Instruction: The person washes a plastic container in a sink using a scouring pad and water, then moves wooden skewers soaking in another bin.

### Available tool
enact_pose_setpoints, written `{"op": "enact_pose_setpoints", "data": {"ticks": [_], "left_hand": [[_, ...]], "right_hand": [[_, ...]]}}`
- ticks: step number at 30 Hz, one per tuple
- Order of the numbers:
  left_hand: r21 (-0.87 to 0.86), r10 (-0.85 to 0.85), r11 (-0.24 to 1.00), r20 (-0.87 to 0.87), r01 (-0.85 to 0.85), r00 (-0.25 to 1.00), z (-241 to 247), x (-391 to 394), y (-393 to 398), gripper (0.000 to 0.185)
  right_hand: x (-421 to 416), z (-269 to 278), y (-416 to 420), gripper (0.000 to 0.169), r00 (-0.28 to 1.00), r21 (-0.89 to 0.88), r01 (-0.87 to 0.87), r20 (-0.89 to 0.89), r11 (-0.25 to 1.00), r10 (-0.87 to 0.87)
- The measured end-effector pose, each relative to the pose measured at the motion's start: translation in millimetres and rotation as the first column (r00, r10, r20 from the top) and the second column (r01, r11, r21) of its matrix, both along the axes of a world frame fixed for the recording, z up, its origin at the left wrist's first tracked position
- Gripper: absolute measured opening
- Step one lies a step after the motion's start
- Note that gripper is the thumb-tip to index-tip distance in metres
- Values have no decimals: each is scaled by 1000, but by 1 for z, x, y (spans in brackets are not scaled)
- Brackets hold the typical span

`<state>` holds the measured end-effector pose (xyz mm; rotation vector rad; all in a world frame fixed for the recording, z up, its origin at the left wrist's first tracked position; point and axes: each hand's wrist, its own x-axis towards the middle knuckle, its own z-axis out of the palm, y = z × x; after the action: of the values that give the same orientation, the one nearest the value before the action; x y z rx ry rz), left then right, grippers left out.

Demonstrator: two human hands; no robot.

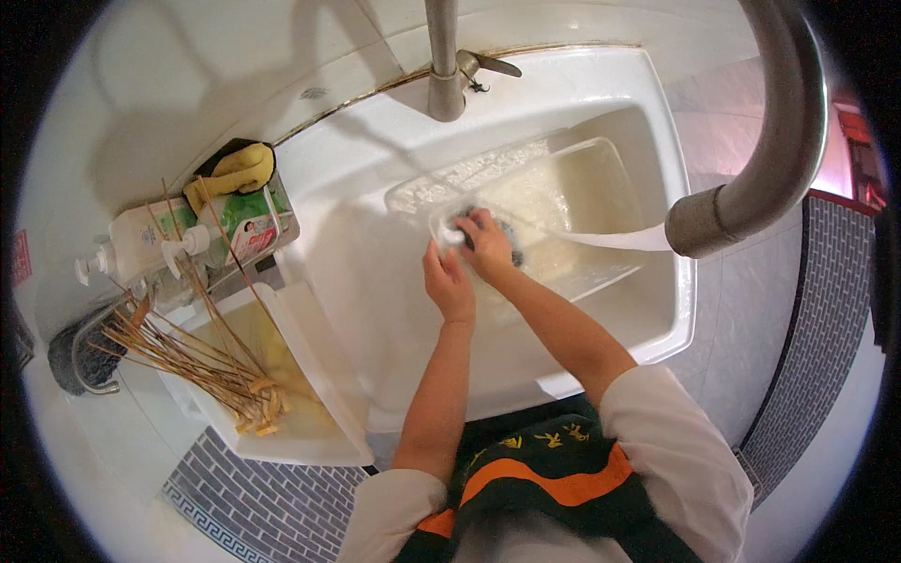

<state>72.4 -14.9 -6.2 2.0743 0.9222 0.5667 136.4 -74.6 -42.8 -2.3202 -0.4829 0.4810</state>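
A clear plastic tub lies tilted in the white sink basin, with water in and around it. My left hand is at the tub's left corner, its fingertips beside a small glossy white patch; whether they grip the tub or a separate object is unclear. My right hand bends its fingers over a small dark object, perhaps a scrubbing pad, at the same corner. A blue-grey thing shows partly beneath my right hand. Water streams from the large curved faucet into the tub.
A second faucet with a lever stands at the sink's back edge. Left of the basin, a white bin holds many thin sticks in yellowish liquid. Pump bottles and a yellow cloth sit behind it.
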Motion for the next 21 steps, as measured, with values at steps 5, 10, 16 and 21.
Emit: {"op": "enact_pose_setpoints", "data": {"ticks": [5, 10, 16, 21], "left_hand": [[-277, 105, 950, -153, -144, 983, 16, 6, 1, 23], [-409, 103, 905, -57, -117, 993, 11, 12, 5, 27], [-390, 160, 907, -32, -160, 987, 5, 10, 7, 31], [-453, 120, 883, -36, -123, 992, 7, 10, 8, 29]], "right_hand": [[19, 6, -25, 31, 988, -72, -135, 70, 988, 140], [11, -11, 3, 31, 985, 33, -7, 170, 999, 1], [24, -5, -71, 24, 630, -162, -767, -1, 621, 777], [40, -12, -29, 24, 940, -7, -310, 146, 951, 308]]}}
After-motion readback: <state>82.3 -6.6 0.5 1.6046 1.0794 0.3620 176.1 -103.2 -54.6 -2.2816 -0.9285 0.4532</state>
